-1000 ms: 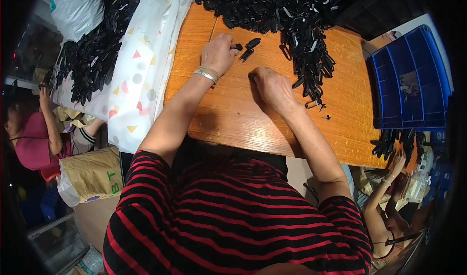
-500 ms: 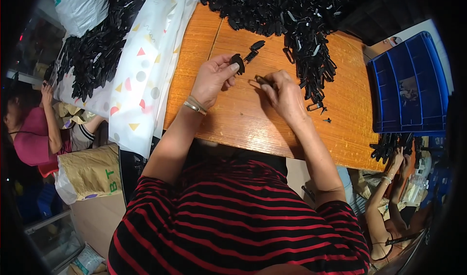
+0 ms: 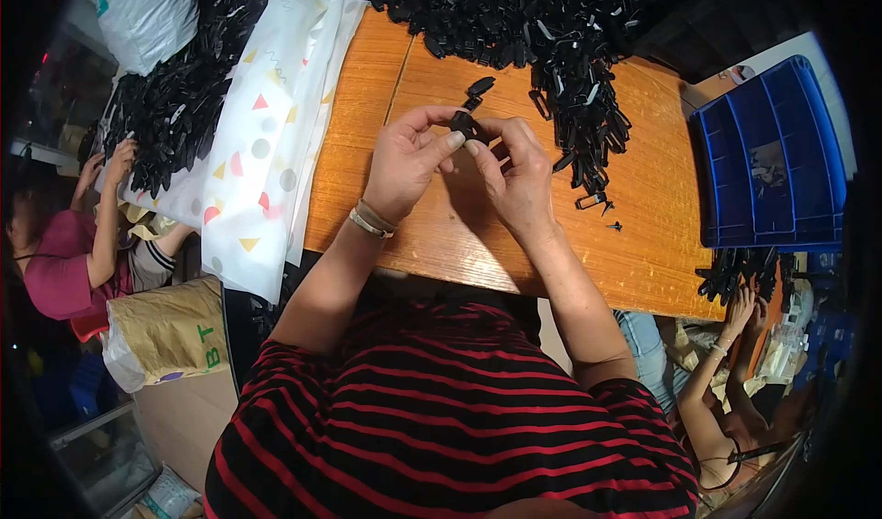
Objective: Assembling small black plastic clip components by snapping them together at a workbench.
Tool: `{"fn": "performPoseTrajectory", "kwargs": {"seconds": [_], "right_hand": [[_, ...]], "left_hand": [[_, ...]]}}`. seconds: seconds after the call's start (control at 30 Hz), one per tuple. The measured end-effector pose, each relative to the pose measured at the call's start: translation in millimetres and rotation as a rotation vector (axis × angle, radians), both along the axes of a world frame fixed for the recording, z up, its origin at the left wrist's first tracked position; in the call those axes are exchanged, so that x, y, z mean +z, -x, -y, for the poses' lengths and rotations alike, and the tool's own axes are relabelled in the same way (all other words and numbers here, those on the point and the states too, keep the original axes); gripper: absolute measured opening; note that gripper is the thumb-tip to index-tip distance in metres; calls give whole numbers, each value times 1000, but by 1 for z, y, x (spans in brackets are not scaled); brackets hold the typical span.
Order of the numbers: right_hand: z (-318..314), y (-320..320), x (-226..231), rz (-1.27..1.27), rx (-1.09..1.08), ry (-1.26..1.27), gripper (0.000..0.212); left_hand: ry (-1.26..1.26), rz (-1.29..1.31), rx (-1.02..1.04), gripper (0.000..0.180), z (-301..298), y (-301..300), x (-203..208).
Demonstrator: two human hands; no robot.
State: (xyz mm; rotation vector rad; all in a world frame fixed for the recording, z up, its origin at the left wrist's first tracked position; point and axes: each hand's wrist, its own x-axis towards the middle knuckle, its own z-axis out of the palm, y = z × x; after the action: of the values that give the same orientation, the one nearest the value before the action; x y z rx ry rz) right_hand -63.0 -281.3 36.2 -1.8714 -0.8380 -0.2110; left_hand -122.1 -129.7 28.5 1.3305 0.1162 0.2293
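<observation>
Black, the small part (image 3: 464, 126) in the head view is pinched by the left hand (image 3: 407, 159) and right hand (image 3: 517, 172), brought together over the surface (image 3: 450, 243), just nearer than a loose piece (image 3: 480, 85), where level, gentle pressure should prevent slipping.

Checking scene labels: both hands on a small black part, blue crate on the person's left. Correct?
Wrong side: the head view shows the blue crate on the person's right. The left hand and right hand are both on a small black part.
</observation>
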Motion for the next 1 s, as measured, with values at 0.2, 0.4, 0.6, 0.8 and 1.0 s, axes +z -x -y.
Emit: {"fn": "performPoseTrajectory", "kwargs": {"seconds": [0.2, 0.4, 0.6, 0.8, 1.0], "right_hand": [[3, 5, -6, 120, -43, 22, 17], [-1, 23, -20, 49, -126, 30, 40], [-4, 32, -25, -214, -19, 2, 39], [29, 13, -20, -181, 134, 162, 34], [106, -37, -16, 364, -184, 669, 23]], "left_hand": [[45, 18, 30, 29, 18, 6, -5], [47, 12, 70, 19, 25, 16, -13], [69, 85, -100, 25, 25, 4, -17], [162, -102, -125, 32, 29, -1, -24], [-194, -258, 37, 30, 7, -38, -24]]}}
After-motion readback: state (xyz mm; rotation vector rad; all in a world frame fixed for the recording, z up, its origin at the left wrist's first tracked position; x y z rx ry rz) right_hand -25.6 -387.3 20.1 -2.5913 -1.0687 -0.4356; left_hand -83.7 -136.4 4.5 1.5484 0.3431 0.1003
